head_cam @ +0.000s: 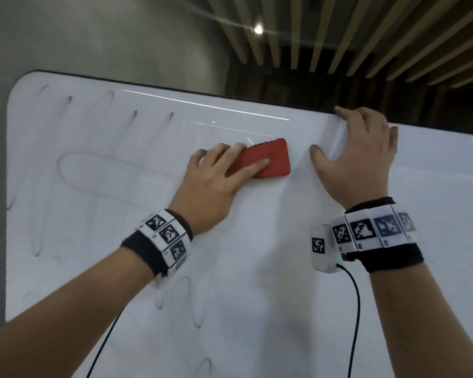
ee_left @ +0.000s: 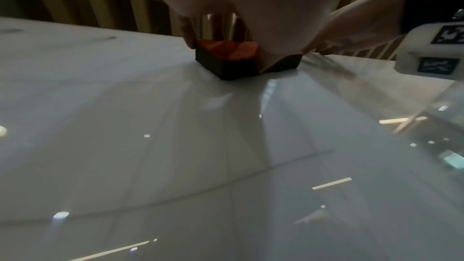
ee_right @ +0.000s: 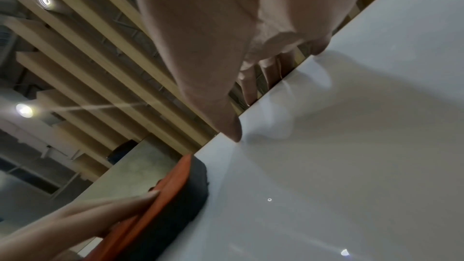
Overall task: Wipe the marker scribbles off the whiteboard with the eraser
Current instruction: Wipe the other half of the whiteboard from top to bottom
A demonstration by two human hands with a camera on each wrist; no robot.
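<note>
Left hand (head_cam: 213,184): fingers and thumb curled over the red-backed, dark-felted rectangular eraser (head_cam: 262,159), pressing it flat on the whiteboard (head_cam: 257,268), just below the board's top edge. Right hand (head_cam: 358,156): fingers spread and straight, resting on the board right of the eraser, fingertips reaching that top edge. Whiteboard glossy, round-cornered, with faint marker scribbles (head_cam: 99,173) left of the eraser; slatted ceiling (head_cam: 339,36) beyond.

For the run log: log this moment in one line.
left hand presses red block eraser on white whiteboard | right hand braces top edge | grey scribbles remain
</note>
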